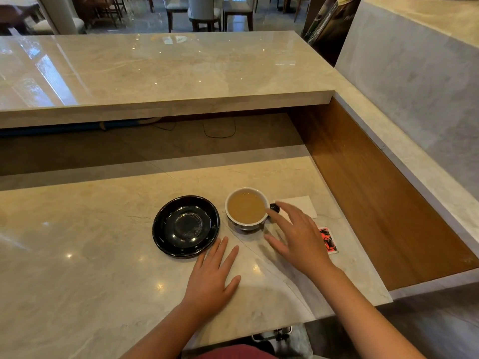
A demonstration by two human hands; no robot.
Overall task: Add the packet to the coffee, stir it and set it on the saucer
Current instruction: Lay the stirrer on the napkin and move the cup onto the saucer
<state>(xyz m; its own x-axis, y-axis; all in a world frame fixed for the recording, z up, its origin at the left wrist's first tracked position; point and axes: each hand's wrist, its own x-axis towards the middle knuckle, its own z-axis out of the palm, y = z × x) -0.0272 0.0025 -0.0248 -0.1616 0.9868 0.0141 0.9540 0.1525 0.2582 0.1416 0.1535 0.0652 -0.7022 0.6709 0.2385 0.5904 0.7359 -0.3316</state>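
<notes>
One cup (pixel 246 209), just left of open right grip (pixel 298 235)

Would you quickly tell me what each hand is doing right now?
Left hand: open, flat on the counter, holding nothing.
Right hand: open, beside the cup, holding nothing.

Black saucer (pixel 185 226); white cup (pixel 246 209), tan coffee (pixel 246 207); red-black packet (pixel 328 240).

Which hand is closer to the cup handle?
The right hand, fingers spread, hovers just right of the coffee cup, fingertips near its dark handle. The left hand lies flat on the counter below the black saucer.
</notes>
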